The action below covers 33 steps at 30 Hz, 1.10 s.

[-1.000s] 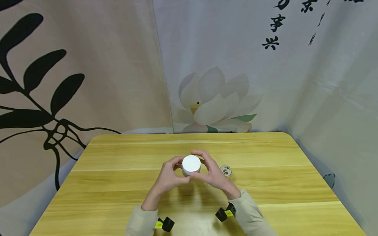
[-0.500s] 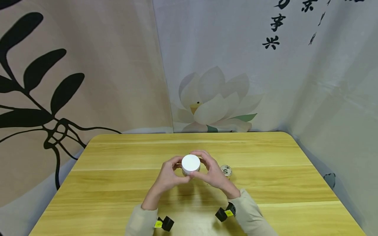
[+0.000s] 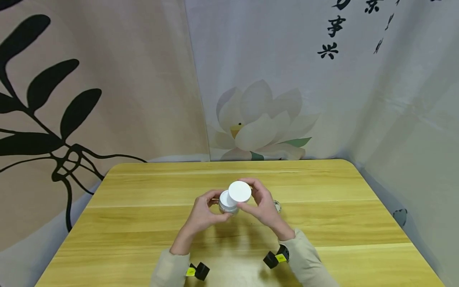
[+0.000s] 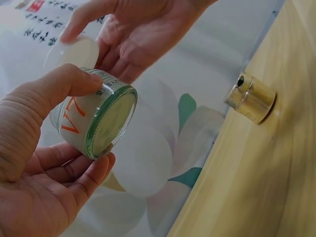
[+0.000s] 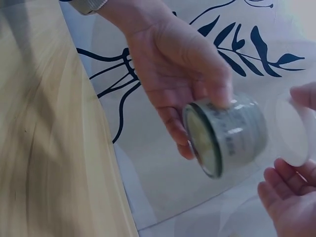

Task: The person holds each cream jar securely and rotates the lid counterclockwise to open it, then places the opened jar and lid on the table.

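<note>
In the head view my left hand (image 3: 203, 215) grips a small glass jar (image 3: 225, 203) between thumb and fingers, above the table. The left wrist view shows its greenish glass base and a label with orange "V7" on the jar (image 4: 81, 116). My right hand (image 3: 264, 207) pinches a round white lid (image 3: 240, 191) by its edge, just above and to the right of the jar's mouth. In the right wrist view the lid (image 5: 290, 131) stands apart from the jar (image 5: 232, 138). The jar's inside is hidden.
A small gold container (image 4: 254, 98) with a patterned top stands on the wooden table (image 3: 143, 223), partly hidden behind my right hand in the head view. A printed curtain (image 3: 143, 79) hangs behind the table. Black wrist cameras (image 3: 202, 271) stick out from both sleeves.
Half a second ago the white lid sat on the jar with both hands around it. Now my right hand has lifted it off, up and to the right; the left hand has barely moved.
</note>
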Available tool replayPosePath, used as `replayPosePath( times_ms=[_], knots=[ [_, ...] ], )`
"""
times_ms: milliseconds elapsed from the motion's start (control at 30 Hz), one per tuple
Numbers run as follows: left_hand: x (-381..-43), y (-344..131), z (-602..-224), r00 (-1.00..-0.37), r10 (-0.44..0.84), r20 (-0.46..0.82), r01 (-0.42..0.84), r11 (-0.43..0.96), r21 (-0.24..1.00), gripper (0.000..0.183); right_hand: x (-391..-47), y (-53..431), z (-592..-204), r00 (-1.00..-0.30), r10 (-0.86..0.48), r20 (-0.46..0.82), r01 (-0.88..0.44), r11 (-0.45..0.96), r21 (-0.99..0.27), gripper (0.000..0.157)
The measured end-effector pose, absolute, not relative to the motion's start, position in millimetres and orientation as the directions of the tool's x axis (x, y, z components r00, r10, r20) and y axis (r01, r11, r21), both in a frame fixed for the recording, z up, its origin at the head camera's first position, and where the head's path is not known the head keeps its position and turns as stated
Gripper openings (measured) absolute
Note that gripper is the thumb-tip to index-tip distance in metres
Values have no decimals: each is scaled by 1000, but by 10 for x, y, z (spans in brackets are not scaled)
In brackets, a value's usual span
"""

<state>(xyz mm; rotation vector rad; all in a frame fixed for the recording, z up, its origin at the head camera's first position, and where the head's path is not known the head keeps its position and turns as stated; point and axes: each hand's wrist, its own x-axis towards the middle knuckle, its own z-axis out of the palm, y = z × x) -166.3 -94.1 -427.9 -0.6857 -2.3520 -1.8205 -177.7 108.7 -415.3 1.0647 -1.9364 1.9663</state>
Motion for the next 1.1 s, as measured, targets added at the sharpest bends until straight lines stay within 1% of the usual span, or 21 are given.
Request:
replayPosePath(
  times_ms=[200, 400, 500, 633, 767, 900, 1100],
  knots=[
    [-1679, -986, -4292, -912, 270, 309, 367, 203, 908, 53, -1771, 1225, -4125, -734, -258, 628, -618, -129, -776, 50],
    [-1679, -1046, -4306, -924, 249, 291, 346, 212, 914, 54, -1763, 1407, -4121, -760, -230, 608, -608, -79, -790, 50],
    [-1686, -1082, -4323, -924, 241, 299, 350, 210, 913, 54, -1764, 1525, -4145, -774, -202, 600, -600, -70, -797, 54],
    [-1695, -1133, -4340, -933, 219, 286, 331, 205, 921, 55, -1760, 1681, -4176, -768, -153, 622, -617, -83, -783, 58],
    [-1691, -1183, -4336, -943, 208, 259, 304, 222, 927, 57, -1733, 1824, -4197, -761, -112, 639, -635, -79, -769, 55],
    [-1688, -1221, -4345, -944, 208, 255, 301, 232, 925, 57, -1699, 1958, -4222, -777, -73, 625, -624, -37, -781, 52],
    [-1557, -1197, -4095, -944, 209, 254, 302, 242, 922, 52, -1669, 2143, -4267, -796, -15, 605, -605, 29, -796, 49]
  ],
)
